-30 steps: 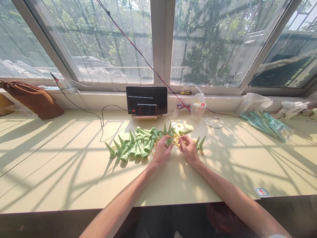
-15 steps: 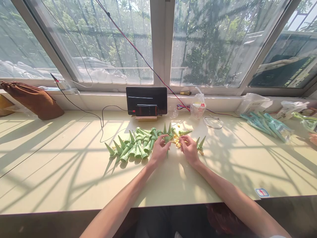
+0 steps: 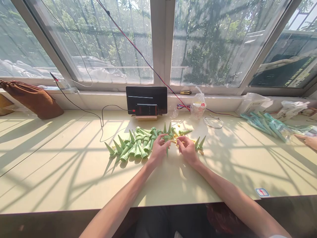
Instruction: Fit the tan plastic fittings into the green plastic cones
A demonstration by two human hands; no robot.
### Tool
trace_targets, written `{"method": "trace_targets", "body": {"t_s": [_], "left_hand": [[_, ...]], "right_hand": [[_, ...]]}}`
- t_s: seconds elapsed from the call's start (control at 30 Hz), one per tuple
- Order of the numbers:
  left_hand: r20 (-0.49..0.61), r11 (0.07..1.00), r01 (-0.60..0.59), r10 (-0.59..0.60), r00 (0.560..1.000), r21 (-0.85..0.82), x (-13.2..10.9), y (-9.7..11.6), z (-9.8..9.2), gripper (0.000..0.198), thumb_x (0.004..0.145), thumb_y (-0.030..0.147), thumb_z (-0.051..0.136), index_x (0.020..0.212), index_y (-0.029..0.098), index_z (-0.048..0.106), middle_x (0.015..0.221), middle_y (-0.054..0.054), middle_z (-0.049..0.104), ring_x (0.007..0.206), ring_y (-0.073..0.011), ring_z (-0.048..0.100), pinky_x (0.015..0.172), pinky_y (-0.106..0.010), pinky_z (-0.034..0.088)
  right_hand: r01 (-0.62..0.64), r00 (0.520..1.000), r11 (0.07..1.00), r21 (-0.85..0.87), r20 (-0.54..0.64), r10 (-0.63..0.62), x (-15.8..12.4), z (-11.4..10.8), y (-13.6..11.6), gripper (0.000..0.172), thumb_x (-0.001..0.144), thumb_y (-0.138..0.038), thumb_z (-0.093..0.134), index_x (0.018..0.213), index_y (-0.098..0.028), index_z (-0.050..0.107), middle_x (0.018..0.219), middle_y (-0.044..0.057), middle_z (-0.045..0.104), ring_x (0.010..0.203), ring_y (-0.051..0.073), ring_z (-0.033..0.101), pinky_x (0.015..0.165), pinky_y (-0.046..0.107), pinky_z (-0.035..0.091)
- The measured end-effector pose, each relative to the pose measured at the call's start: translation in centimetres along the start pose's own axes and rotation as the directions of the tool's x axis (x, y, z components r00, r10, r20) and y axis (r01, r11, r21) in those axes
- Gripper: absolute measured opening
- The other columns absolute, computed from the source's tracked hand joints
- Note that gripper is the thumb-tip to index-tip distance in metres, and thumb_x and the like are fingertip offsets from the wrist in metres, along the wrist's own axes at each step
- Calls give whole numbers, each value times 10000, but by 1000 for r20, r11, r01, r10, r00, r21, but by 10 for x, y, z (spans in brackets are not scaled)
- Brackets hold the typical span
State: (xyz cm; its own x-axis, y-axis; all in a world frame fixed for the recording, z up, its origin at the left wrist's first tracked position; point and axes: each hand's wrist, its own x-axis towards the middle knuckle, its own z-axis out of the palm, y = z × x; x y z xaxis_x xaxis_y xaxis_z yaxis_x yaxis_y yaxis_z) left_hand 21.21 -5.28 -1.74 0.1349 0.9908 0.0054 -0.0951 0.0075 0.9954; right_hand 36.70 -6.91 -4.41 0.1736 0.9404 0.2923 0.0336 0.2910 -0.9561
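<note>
My left hand [image 3: 159, 149] grips a green plastic cone spike [image 3: 166, 137], its wide collar up and its point hanging down. To its right, my right hand [image 3: 188, 149] has thumb and fingers drawn together in a pinch beside a heap of small yellow parts [image 3: 174, 132]; whatever they hold is too small to make out. Left of my hands lies a pile of green cone spikes [image 3: 138, 140], some upright and some on their sides. Two more green cones [image 3: 201, 142] stand just right of my right hand, with yellow bits at their base.
A tablet [image 3: 146, 96] with a phone [image 3: 146, 109] before it stands at the back. Behind are a plastic-wrapped cup [image 3: 198, 107] and a coiled cable [image 3: 213, 122]. Bagged teal parts [image 3: 268, 125] and another person's hand [image 3: 309, 141] are at right, a brown pouch [image 3: 37, 100] at left.
My right hand has shifted slightly left, towards the cone in my left hand, which stays put. The other person's hand has come further into view at the right edge.
</note>
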Motion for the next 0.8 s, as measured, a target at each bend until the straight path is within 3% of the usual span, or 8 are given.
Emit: {"method": "trace_targets", "body": {"t_s": [0.8], "left_hand": [[10,998,12,-11,1000,-70,1,-1,-1,437,716,412,764,1072,218,601,671,28,561,563,-109,542,478,-205,356]], "right_hand": [[18,998,997,-69,62,-14,-1,-1,6,303,863,-482,654,957,-196,626,807,28,656,517,120,564,453,259,468]]}}
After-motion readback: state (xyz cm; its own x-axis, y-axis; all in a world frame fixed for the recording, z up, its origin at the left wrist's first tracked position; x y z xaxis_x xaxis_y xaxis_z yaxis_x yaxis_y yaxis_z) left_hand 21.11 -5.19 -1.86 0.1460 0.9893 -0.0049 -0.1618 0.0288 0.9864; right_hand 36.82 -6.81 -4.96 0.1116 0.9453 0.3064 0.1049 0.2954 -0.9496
